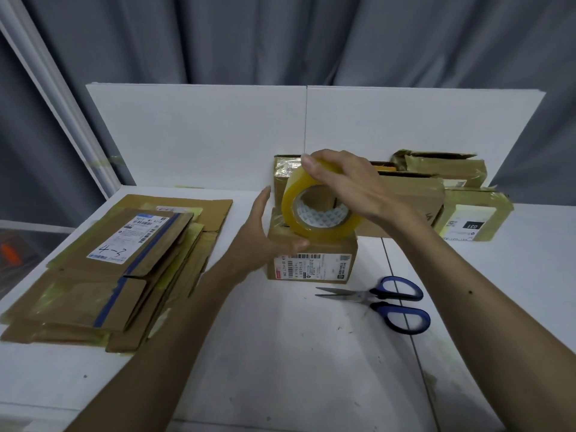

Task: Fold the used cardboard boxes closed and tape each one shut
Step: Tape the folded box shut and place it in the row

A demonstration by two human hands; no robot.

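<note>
A small brown cardboard box (324, 260) with a white shipping label stands in the middle of the white table. My left hand (261, 238) grips its left side, thumb on the front top edge. My right hand (346, 185) holds a roll of yellowish clear tape (314, 207) upright on top of the box, fingers over the roll's upper rim. Whether a strip runs from the roll onto the box is hard to tell.
A stack of flattened cardboard boxes (118, 269) lies at the left. Blue-handled scissors (383, 300) lie to the right of the small box. Several taped boxes (436, 194) stand at the back right against a white board (218, 135). Grey curtains hang behind.
</note>
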